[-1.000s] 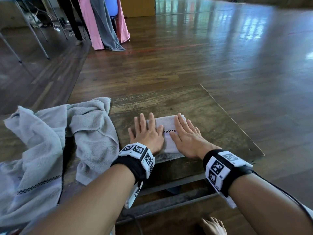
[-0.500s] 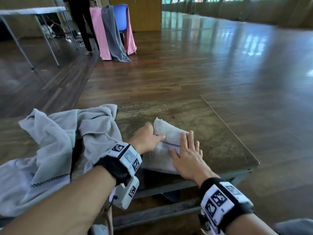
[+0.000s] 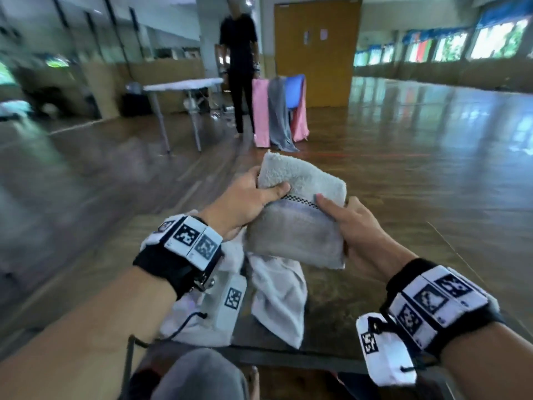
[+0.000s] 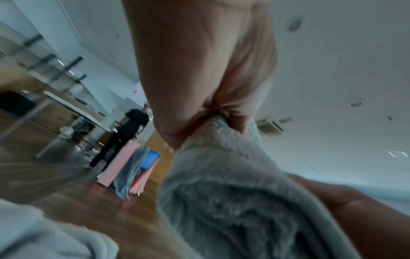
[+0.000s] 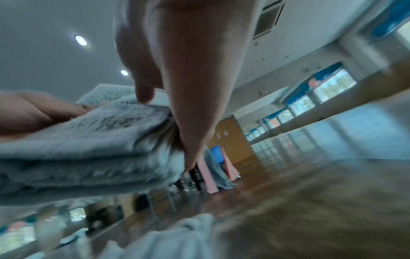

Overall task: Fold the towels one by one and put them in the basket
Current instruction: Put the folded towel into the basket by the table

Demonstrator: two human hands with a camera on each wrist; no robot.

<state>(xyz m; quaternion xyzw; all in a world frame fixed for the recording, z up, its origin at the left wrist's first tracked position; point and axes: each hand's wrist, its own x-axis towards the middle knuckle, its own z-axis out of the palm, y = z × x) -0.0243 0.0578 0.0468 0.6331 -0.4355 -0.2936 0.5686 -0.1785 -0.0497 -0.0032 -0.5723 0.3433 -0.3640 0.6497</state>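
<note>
A folded grey towel (image 3: 297,223) with a black-and-white checked stripe is held up in the air above the low table (image 3: 375,287). My left hand (image 3: 253,194) grips its left edge, thumb on top. My right hand (image 3: 346,223) grips its right edge, thumb on the stripe. The left wrist view shows the towel (image 4: 233,201) pinched between thumb and fingers, and in the right wrist view its stacked layers (image 5: 88,154) sit under my thumb. A loose, crumpled grey towel (image 3: 277,295) lies on the table below. No basket is in view.
A person in black (image 3: 239,70) stands at the back by a folding table (image 3: 184,85). Pink and grey cloths hang over a blue chair (image 3: 281,111) behind the low table. Shiny wooden floor (image 3: 418,157) stretches to the right.
Both hands went from pressing the folded towel flat on the table to gripping its sides and lifting it into the air. The head view has tipped upward.
</note>
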